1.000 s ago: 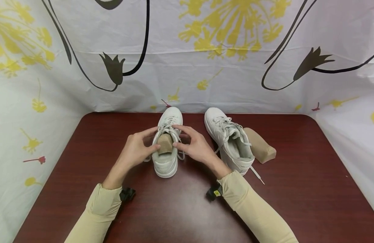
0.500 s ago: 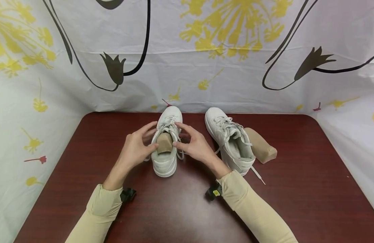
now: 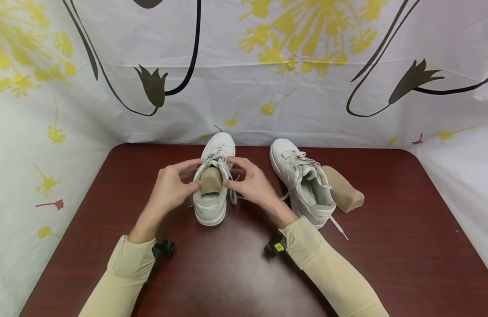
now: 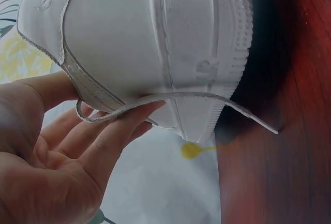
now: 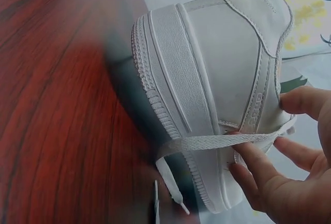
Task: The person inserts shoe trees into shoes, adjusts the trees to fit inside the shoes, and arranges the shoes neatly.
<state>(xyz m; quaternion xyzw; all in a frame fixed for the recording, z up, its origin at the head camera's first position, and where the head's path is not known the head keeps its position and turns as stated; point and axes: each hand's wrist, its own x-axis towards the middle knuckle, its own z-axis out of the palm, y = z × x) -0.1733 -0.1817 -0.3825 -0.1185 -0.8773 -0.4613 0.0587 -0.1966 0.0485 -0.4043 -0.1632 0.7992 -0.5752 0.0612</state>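
A white lace-up sneaker [image 3: 210,213] is between the two hands, toe pointing to the back of the table. My left hand [image 3: 170,187] grips its left side, thumb at the collar and fingers along the lace area. On the other side my right hand [image 3: 251,182] holds it the same way, as the sneaker's side [image 5: 222,69] in the right wrist view shows. A tan, molded shoe insert [image 3: 210,180] sits in the opening, its front part hidden inside. One loose lace [image 4: 191,95] crosses the left fingers; another lace [image 5: 207,142] hangs by the right fingers.
To the right stands the other white sneaker [image 3: 285,163], laces loose and opening showing. A second tan insert [image 3: 343,189] lies against its right side. The dark red table [image 3: 212,273] ends at a patterned white curtain [image 3: 244,105] behind.
The gripped sneaker has shifted a little left and toward the back, both hands moving with it. The tan insert stays inside it. The other sneaker and second insert stay put.
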